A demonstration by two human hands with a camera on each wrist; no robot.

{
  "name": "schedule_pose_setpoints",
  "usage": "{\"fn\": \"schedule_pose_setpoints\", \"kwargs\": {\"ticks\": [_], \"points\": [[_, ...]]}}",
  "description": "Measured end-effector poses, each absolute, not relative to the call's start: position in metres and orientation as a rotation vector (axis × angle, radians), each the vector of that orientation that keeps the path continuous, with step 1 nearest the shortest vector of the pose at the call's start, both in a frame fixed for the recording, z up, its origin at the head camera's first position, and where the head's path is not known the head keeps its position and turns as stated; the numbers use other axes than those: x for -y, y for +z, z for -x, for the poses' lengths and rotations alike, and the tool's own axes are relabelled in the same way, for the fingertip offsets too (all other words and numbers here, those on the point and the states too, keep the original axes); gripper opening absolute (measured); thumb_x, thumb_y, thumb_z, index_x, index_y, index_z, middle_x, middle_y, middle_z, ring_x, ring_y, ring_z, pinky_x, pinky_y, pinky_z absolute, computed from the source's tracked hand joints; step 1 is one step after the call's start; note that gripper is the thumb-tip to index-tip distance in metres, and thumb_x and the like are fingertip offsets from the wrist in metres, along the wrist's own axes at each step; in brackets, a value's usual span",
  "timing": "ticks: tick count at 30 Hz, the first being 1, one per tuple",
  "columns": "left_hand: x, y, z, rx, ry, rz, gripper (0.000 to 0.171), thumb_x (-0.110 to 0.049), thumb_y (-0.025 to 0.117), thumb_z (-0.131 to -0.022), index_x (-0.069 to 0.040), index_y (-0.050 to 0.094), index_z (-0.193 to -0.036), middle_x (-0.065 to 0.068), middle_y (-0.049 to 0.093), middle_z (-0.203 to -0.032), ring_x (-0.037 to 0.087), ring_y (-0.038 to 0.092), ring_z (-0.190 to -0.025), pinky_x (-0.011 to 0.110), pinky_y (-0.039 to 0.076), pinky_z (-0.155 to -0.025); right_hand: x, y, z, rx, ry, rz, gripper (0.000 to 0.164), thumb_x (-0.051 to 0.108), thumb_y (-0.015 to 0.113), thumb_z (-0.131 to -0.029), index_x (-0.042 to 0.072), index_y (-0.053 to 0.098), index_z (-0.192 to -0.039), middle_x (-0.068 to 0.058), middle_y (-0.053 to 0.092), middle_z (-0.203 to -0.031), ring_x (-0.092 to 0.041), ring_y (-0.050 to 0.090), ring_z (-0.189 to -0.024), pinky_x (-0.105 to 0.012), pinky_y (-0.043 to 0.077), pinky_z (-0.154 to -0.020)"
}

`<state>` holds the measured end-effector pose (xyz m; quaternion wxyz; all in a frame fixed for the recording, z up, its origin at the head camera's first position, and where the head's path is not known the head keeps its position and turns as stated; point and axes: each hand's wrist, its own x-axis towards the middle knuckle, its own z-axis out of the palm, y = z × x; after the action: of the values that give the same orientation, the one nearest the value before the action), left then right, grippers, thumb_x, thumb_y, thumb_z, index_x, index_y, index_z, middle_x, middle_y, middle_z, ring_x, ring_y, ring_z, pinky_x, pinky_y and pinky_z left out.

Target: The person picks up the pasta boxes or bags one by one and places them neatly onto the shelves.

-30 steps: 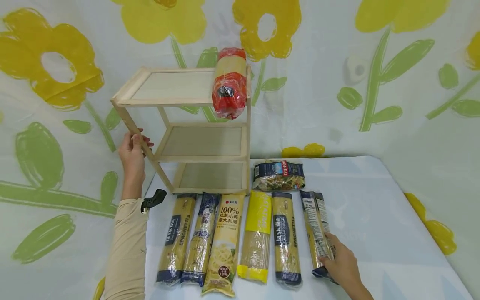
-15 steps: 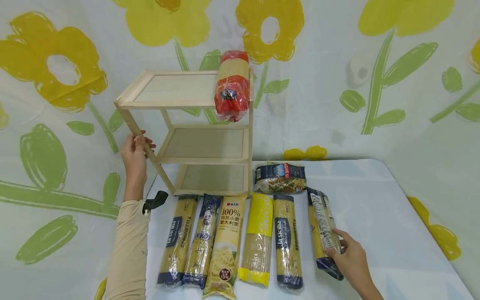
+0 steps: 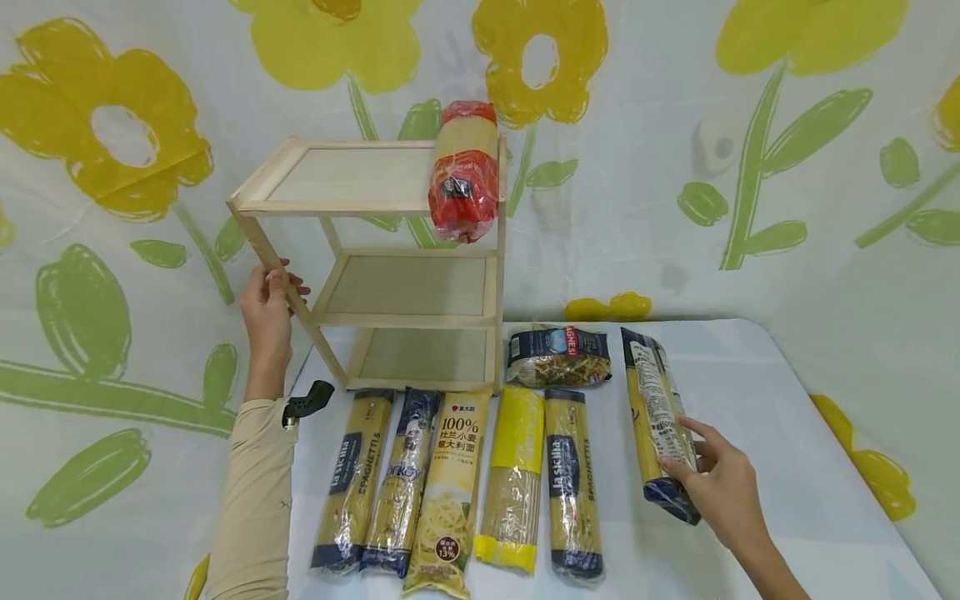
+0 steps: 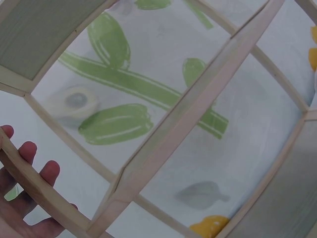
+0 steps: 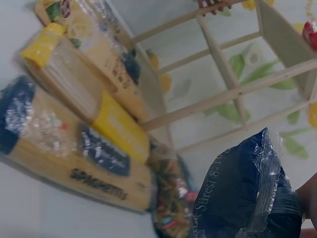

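My left hand (image 3: 267, 321) grips the left front post of a three-tier wooden shelf (image 3: 375, 319); the left wrist view shows its fingers (image 4: 48, 173) curled round the post. On the right, my right hand (image 3: 720, 479) holds a pack of spaghetti (image 3: 658, 417) by its lower end, thumb on the printed back label. The pack tilts, its top end pointing away from me. In the right wrist view the pack's dark blue end (image 5: 242, 193) fills the lower right. A red-and-clear pasta pack (image 3: 463, 175) lies on the shelf's top tier, jutting over the front edge.
In front of the shelf lie several pasta packs in a row, among them a yellow-ended pack (image 3: 513, 475), a cream pack (image 3: 450, 492) and a la Sicilia spaghetti pack (image 3: 573, 483). An Agnesi pasta bag (image 3: 558, 356) sits right of the shelf, near the wall.
My right hand has lifted the spaghetti pack from the right end of the row and carried it up and to the right. The left hand keeps its grip on the post.
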<state>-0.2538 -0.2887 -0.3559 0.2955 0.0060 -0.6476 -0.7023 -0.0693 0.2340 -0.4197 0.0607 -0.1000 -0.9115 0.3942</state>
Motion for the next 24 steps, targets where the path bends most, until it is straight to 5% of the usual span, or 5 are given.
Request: {"fn": "schedule_pose_setpoints", "kwargs": {"ticks": [24], "points": [[0.292,-0.358,0.255,1.745,-1.861,-0.002,0.027,-0.029,0.048,-0.096,-0.011,0.061,-0.111,0.012,0.058,-0.090,0.021,0.063,-0.077,0.022,0.050,-0.067,-0.213,-0.336,0.104,2.514,1.271,-0.036,0.061,0.007,0.075,-0.081,0.008,0.049,-0.137,-0.025,0.065,-0.101,-0.001,0.062,-0.068,-0.022,0.053,-0.053]]}}
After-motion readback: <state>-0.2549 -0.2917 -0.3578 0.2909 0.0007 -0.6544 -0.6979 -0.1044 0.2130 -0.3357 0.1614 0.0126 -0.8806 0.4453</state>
